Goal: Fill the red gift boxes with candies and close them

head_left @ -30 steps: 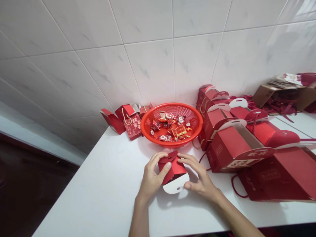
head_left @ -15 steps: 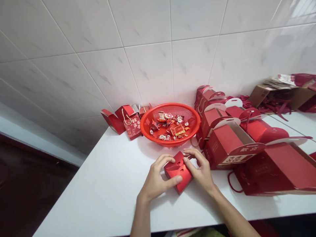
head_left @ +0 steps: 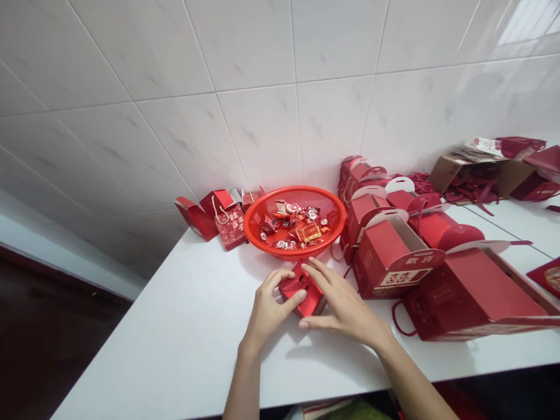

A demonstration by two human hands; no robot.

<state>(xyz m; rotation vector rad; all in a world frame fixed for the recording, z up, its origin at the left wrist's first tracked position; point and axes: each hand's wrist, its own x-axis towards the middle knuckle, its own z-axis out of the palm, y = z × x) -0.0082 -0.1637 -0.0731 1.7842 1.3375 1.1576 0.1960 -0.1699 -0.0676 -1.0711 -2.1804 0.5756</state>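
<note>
A small red gift box point(head_left: 311, 300) rests on the white table, with cut-out slots in its top flaps. My left hand point(head_left: 273, 303) holds it from the left, thumb on the top and fingers at the far left edge. Over its right side, my right hand point(head_left: 343, 306) is spread, fingertips near the far corner and thumb apart by the near corner. Just behind stands a red plastic colander point(head_left: 295, 252) holding wrapped candies point(head_left: 308, 233).
Several larger red handled boxes point(head_left: 385, 256) line the right side. Small red bags point(head_left: 231, 226) stand by the wall at the back left. An open cardboard box point(head_left: 446, 175) with dark red ribbons lies at the far right. The tiled wall point(head_left: 258, 128) closes the back.
My right hand has opened from a pinch at the box's right edge, its thumb dropping toward the near corner. My left hand stays on the box. The view has shifted slightly.
</note>
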